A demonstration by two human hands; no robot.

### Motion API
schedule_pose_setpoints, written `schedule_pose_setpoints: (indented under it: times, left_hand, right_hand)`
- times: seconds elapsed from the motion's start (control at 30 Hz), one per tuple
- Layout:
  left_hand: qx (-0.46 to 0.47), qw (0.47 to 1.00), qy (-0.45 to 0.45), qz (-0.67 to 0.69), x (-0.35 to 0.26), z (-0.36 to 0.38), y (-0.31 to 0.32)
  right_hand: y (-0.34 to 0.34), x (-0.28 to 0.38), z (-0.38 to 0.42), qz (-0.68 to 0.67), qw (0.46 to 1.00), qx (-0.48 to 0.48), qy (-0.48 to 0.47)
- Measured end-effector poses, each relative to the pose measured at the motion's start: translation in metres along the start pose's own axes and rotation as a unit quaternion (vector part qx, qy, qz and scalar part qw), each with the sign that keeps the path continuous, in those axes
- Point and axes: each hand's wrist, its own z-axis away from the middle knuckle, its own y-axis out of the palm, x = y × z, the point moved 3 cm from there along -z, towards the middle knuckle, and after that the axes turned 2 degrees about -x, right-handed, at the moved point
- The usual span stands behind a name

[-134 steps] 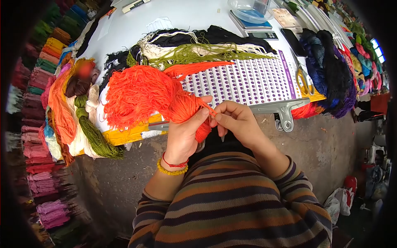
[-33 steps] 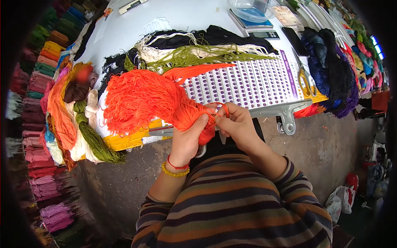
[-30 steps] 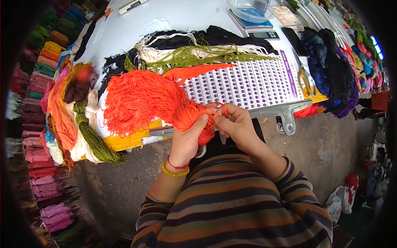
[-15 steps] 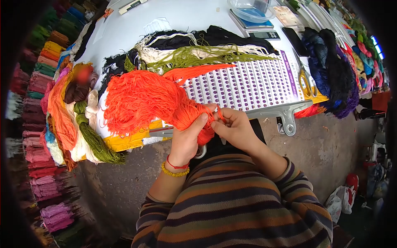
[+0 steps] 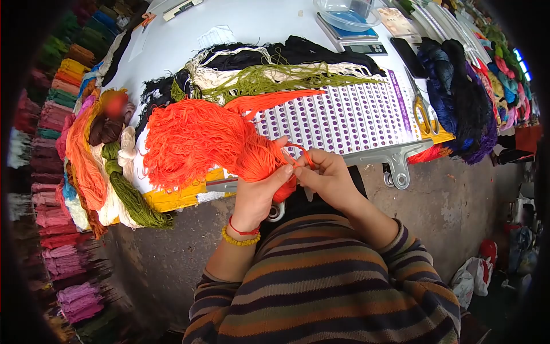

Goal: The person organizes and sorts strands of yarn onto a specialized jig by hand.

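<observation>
A thick orange-red yarn hank (image 5: 195, 140) lies across the near edge of the table, its loose end spread to the left. My left hand (image 5: 260, 192) is closed around its gathered end. Close beside it, my right hand (image 5: 326, 178) pinches an orange strand (image 5: 303, 153) that loops up from the hank. The fingertips of both hands nearly meet at the bundle's end. Behind the hank, a thinner orange bunch (image 5: 275, 100) rests on a white sheet with rows of purple dots (image 5: 344, 117).
Olive yarn (image 5: 258, 80), cream and black yarn lie farther back. Scissors with yellow handles (image 5: 423, 114), a phone (image 5: 408, 57) and a scale (image 5: 366, 49) with a clear bowl (image 5: 349, 14) are at the right. A metal clip (image 5: 395, 157) juts over the near edge. Coloured hanks hang at both sides.
My left hand has shifted slightly and its thumb now lies nearer my right fingertips. The orange loop by my right hand stands out wider. The rest looks the same.
</observation>
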Motion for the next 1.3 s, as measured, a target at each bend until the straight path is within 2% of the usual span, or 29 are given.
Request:
schedule_pose_setpoints:
  times: [0.13, 0.2, 0.23, 0.3, 0.33, 0.37, 0.43, 0.47, 0.5, 0.53, 0.57, 0.63, 0.67, 0.7, 0.73, 0.77, 0.83, 0.87, 0.9, 0.93, 0.97, 1.0, 1.03, 1.1, 1.17, 1.2, 1.23, 1.27, 1.3]
  left_hand:
    - [0.005, 1.0, -0.008, 0.002, -0.002, -0.001, 0.001]
    - [-0.038, 0.999, -0.005, 0.014, -0.005, -0.001, 0.003]
    - [-0.038, 0.999, -0.004, 0.014, -0.005, -0.003, 0.0]
    - [0.063, 0.992, -0.051, 0.099, -0.004, -0.007, -0.008]
    - [0.073, 0.985, -0.073, 0.138, -0.003, -0.009, -0.01]
    - [0.076, 0.985, -0.072, 0.139, -0.003, -0.011, -0.011]
    - [0.114, 0.978, -0.067, 0.164, -0.007, -0.013, -0.007]
    - [0.105, 0.986, -0.054, 0.121, -0.011, -0.014, -0.005]
    - [0.111, 0.988, -0.061, 0.089, -0.013, -0.016, -0.008]
    - [0.117, 0.989, -0.068, 0.056, -0.015, -0.018, -0.014]
    - [0.098, 0.992, -0.084, 0.012, -0.016, -0.021, -0.019]
    - [0.152, 0.973, -0.14, 0.105, -0.003, -0.032, -0.028]
    - [0.189, 0.957, -0.146, 0.162, 0.005, -0.038, -0.026]
    - [0.174, 0.943, -0.173, 0.225, 0.014, -0.044, -0.036]
    - [0.158, 0.924, -0.198, 0.287, 0.013, -0.048, -0.04]
    - [0.11, 0.91, -0.174, 0.36, 0.007, -0.052, -0.049]
    - [0.11, 0.919, -0.009, 0.379, -0.02, -0.064, -0.074]
    - [0.068, 0.923, 0.036, 0.378, -0.035, -0.071, -0.095]
    - [0.0, 0.928, 0.064, 0.366, -0.048, -0.076, -0.118]
    - [-0.021, 0.93, 0.07, 0.36, -0.057, -0.081, -0.153]
    - [-0.061, 0.943, 0.084, 0.317, -0.067, -0.086, -0.183]
    - [-0.263, 0.937, 0.107, 0.205, -0.08, -0.087, -0.201]
    - [-0.31, 0.937, 0.136, 0.086, -0.091, -0.092, -0.238]
    - [-0.399, 0.908, 0.125, 0.031, -0.121, -0.092, -0.27]
    - [-0.323, 0.935, 0.134, 0.062, -0.15, -0.097, -0.337]
    - [-0.33, 0.932, 0.147, 0.022, -0.168, -0.096, -0.367]
    - [-0.437, 0.879, 0.187, -0.033, -0.188, -0.082, -0.305]
    - [-0.432, 0.866, 0.228, -0.109, -0.214, -0.085, -0.396]
    - [-0.536, 0.812, 0.223, -0.055, -0.227, -0.072, -0.325]
  right_hand:
    - [0.0, -0.007, -0.005, -0.013, 0.997, -0.016, -0.081]
    - [-0.002, -0.001, -0.003, -0.069, 0.997, 0.001, 0.034]
    - [-0.004, -0.001, -0.004, -0.068, 0.997, 0.001, 0.034]
    - [-0.001, -0.002, -0.005, -0.348, 0.926, 0.089, 0.117]
    - [-0.001, -0.002, -0.006, -0.363, 0.911, 0.136, 0.14]
    - [-0.002, 0.002, -0.007, -0.361, 0.912, 0.136, 0.138]
    - [-0.004, 0.014, -0.011, -0.112, 0.979, 0.13, 0.11]
    - [-0.006, 0.014, -0.018, 0.002, 0.995, 0.094, -0.016]
    - [-0.011, 0.031, -0.021, 0.175, 0.978, 0.035, -0.111]
    - [-0.016, 0.05, -0.025, 0.341, 0.918, -0.025, -0.201]
    - [-0.017, 0.055, -0.034, 0.362, 0.883, -0.087, -0.285]
    - [-0.004, 0.065, -0.045, 0.193, 0.93, -0.071, -0.306]
    - [0.007, 0.055, -0.056, 0.019, 0.966, -0.01, -0.259]
    - [0.011, 0.051, -0.064, -0.135, 0.977, 0.026, -0.164]
    - [0.014, 0.049, -0.072, -0.284, 0.955, 0.062, -0.064]
    - [0.006, 0.048, -0.081, -0.349, 0.931, 0.018, -0.103]
    - [-0.036, 0.043, -0.096, -0.467, 0.884, -0.015, 0.035]
    - [-0.062, 0.036, -0.107, -0.485, 0.873, -0.036, 0.034]
    - [-0.09, 0.034, -0.111, -0.439, 0.899, -0.013, 0.009]
    - [-0.114, 0.035, -0.111, -0.416, 0.906, -0.076, 0.029]
    - [-0.139, 0.036, -0.109, -0.411, 0.909, -0.062, 0.024]
    - [-0.164, 0.037, -0.106, -0.39, 0.918, -0.063, 0.018]
    - [-0.187, 0.042, -0.099, -0.362, 0.927, -0.1, 0.012]
    - [-0.24, 0.05, -0.087, -0.339, 0.923, -0.18, -0.027]
    - [-0.297, 0.064, -0.071, -0.29, 0.92, -0.252, -0.075]
    - [-0.329, 0.079, -0.053, -0.192, 0.945, -0.23, -0.133]
    - [-0.368, 0.093, -0.036, -0.226, 0.881, -0.376, -0.178]
    - [-0.408, 0.113, -0.014, -0.181, 0.803, -0.493, -0.283]
    - [-0.463, 0.129, 0.016, -0.108, 0.73, -0.579, -0.348]
